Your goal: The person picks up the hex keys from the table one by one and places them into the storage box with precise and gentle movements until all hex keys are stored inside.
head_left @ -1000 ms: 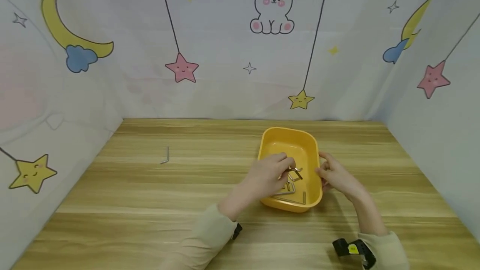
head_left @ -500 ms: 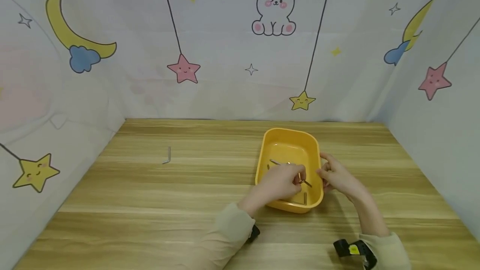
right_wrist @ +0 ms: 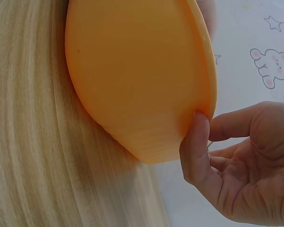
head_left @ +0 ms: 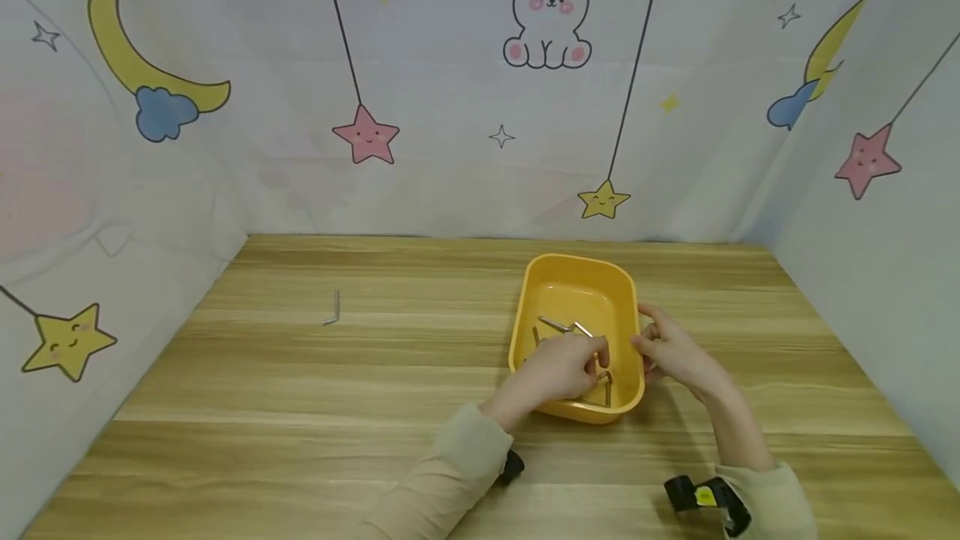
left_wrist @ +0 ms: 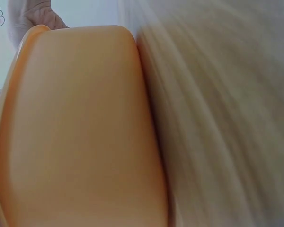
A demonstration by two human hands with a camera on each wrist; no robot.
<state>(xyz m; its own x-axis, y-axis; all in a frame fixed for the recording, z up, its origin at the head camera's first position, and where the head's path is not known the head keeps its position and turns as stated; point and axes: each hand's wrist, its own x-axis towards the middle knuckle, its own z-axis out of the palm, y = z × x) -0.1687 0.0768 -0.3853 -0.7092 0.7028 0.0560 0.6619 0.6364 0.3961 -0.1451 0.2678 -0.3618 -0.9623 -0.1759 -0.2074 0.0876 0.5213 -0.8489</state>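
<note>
A yellow plastic bin (head_left: 577, 273) stands on the table, with several L-shaped hex keys (head_left: 555, 324) in it. My left hand (head_left: 558, 367) reaches over the bin's left side, with its fingers curled and pointing down among the keys. One hex key (head_left: 606, 377) lies right at its fingertips; whether they pinch it is hidden. My right hand (head_left: 678, 361) holds the bin's right side by the rim. In the right wrist view, the right hand (right_wrist: 241, 165) has one digit against the outer wall and another at the rim. The left wrist view shows mainly the bin's outer wall (left_wrist: 85, 123).
A lone silver hex key (head_left: 336, 308) lies on the wood-grain table (head_left: 300, 407), left of the bin. White cloth (head_left: 450, 90) printed with stars, moons and a rabbit stands behind the table and along both sides.
My left hand has shifted slightly right and down inside the bin. The dark hex key that stuck out from its fingers earlier now shows less clearly. My right hand stays on the rim.
</note>
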